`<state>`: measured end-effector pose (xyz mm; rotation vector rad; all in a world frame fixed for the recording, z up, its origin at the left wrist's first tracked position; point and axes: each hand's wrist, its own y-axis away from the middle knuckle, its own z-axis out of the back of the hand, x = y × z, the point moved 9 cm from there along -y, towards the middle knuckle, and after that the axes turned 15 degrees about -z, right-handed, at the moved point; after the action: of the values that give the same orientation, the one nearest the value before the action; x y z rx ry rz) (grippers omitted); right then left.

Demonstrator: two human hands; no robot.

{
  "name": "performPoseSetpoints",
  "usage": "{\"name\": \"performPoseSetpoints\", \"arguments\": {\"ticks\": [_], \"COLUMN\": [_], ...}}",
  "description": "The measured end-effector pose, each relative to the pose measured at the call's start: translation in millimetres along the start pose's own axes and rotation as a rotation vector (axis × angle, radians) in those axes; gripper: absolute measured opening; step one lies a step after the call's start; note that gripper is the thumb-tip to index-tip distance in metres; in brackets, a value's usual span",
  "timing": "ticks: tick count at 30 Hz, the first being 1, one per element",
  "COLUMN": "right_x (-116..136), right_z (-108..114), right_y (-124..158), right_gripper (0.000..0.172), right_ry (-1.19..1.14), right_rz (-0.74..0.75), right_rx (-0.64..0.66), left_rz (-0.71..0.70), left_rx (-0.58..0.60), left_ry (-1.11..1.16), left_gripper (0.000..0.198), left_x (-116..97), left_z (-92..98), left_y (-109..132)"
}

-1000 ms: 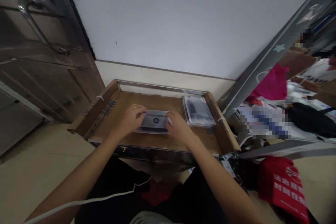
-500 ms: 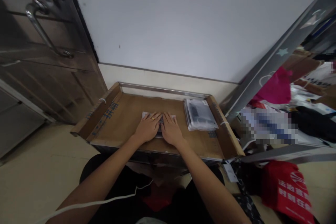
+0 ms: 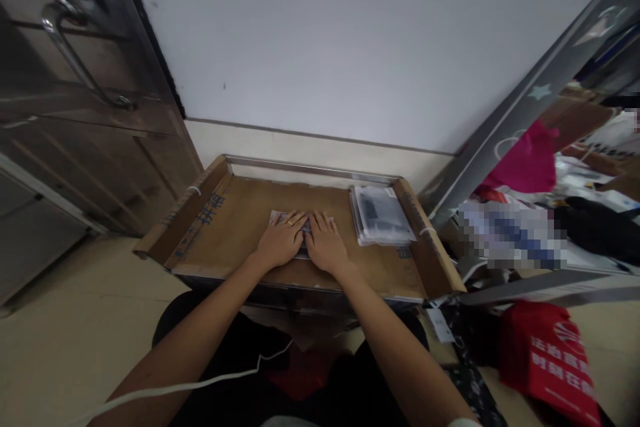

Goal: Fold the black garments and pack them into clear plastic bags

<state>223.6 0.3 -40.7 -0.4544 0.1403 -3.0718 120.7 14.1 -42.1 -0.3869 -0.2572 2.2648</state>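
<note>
My left hand [image 3: 281, 240] lies flat with its fingers stretched out, a ring on one finger. Beside it my right hand [image 3: 325, 241] is also flat, fingers extended, the two hands nearly touching at the thumbs. Both press on a flat packet in clear plastic [image 3: 303, 253], mostly hidden beneath them. It rests on the cardboard tray's floor [image 3: 240, 220]. To the right of my hands, against the tray's side wall, sits a stack of clear plastic packets [image 3: 383, 215] with something dark inside the top one.
A door with a metal handle [image 3: 83, 67] stands at the left. A white wall [image 3: 325, 47] rises behind the tray. On the right are a cluttered shelf with a pink cloth [image 3: 530, 163] and a red bag [image 3: 550, 360] on the floor. A white cable [image 3: 200, 383] crosses my lap.
Both hands remain flat on the packet with hardly any movement. The whole view has shifted very slightly.
</note>
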Motion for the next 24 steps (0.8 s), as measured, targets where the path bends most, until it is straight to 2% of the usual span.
{"name": "performPoseSetpoints", "arguments": {"ticks": [12,22,24], "right_x": [-10,-22,-24], "right_z": [2,-2,-2], "right_y": [-33,-32,-32], "right_gripper": [0.062,0.066,0.064], "right_ry": [0.023,0.024,0.029], "right_rz": [-0.075,-0.093,-0.090], "right_rx": [0.024,0.035,0.047], "left_rz": [-0.002,-0.020,-0.010], "left_rx": [0.049,0.069,0.029], "left_ry": [0.003,0.026,0.040], "left_gripper": [0.056,0.056,0.055], "left_x": [29,37,42], "left_z": [-4.5,1.5,3.4], "left_y": [-32,-13,-11]}}
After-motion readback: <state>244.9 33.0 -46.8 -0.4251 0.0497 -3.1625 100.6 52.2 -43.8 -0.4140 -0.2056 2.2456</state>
